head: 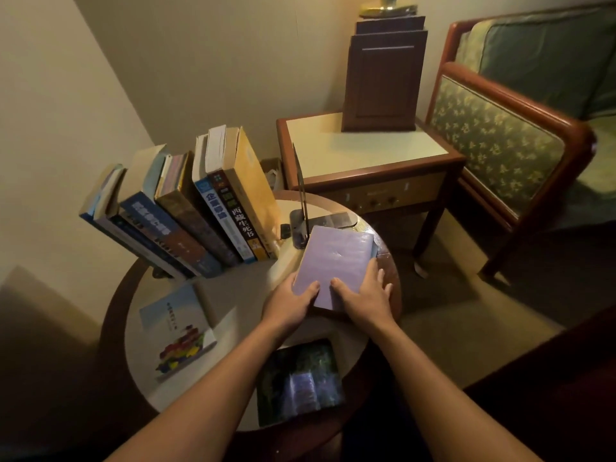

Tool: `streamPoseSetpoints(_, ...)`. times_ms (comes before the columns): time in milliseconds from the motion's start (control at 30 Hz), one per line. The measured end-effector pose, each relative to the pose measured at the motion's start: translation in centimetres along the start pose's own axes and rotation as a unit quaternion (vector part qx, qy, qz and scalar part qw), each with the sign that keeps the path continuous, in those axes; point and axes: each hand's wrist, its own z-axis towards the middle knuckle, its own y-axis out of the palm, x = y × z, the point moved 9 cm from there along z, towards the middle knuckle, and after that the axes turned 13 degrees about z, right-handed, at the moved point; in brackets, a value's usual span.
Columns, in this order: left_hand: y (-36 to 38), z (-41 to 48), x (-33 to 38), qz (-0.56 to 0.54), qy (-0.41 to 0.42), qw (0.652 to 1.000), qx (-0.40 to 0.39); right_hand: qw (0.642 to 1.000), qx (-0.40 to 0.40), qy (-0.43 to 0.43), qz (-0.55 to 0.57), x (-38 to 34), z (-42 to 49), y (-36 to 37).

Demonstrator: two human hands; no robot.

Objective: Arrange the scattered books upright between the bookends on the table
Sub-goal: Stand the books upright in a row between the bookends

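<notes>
Armchair (500,145), green patterned, wood frame, far right. Round table (240,295) at centre, pale top with a dark wood rim. Square side table (360,151) behind it carries a dark wooden box (383,85).

Row of books (186,208) stands on the table's back left, spines toward the camera, all leaning left. The outermost on the right is a yellow one. Black bookend (301,208) stands upright just right of the row, with a gap between it and the yellow book.

Purple book (336,258) lies cover-up on the right side of the table, its far end over the bookend's base plate. Illustrated book (180,331) lies flat front left. Dark-cover book (300,381) lies flat at the near edge, partly under the left forearm.

Both hands are clamped on the purple book's near end, side by side, thumbs nearly meeting on the cover. Left hand (290,305) grips the near-left corner, thumb on top, fingers hidden below the edge. Right hand (363,295) has its thumb on top and its fingers spread along the book's right edge.
</notes>
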Motion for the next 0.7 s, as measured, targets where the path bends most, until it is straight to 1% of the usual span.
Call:
streamPoseSetpoints(100, -0.1, -0.1, -0.1, 0.007, -0.005, 1.000, 0.009, 0.998, 0.027, -0.013, 0.048, -0.3, 0.0, 0.1)
streamPoseSetpoints(233, 0.1, 0.1, -0.2, -0.006, 0.003, 1.000, 0.018, 0.995, 0.021, -0.016, 0.094, 0.0, 0.1, 0.1)
streamPoseSetpoints(333, 0.2, 0.3, -0.4, -0.013, 0.018, 0.999, 0.028, 0.992, 0.023, 0.004, 0.124, 0.4, 0.2, 0.1)
streamPoseSetpoints(467, 0.3, 0.0, -0.1, -0.013, 0.058, 0.998, 0.030, 0.989, 0.025, 0.007, 0.148, 0.0, -0.4, 0.1)
streamPoseSetpoints(533, 0.3, -0.2, 0.1, -0.010, 0.078, 0.996, 0.034, 0.987, 0.017, -0.007, 0.158, -0.4, -0.5, 0.1)
streamPoseSetpoints(600, 0.5, -0.5, 0.2, -0.012, 0.086, 0.996, 0.027, 0.986, 0.014, -0.030, 0.163, -1.0, -0.6, -0.3)
streamPoseSetpoints(700, 0.7, -0.7, -0.1, -0.023, 0.090, 0.996, 0.012, 0.984, 0.035, -0.036, 0.169, -1.4, 0.0, -1.0)
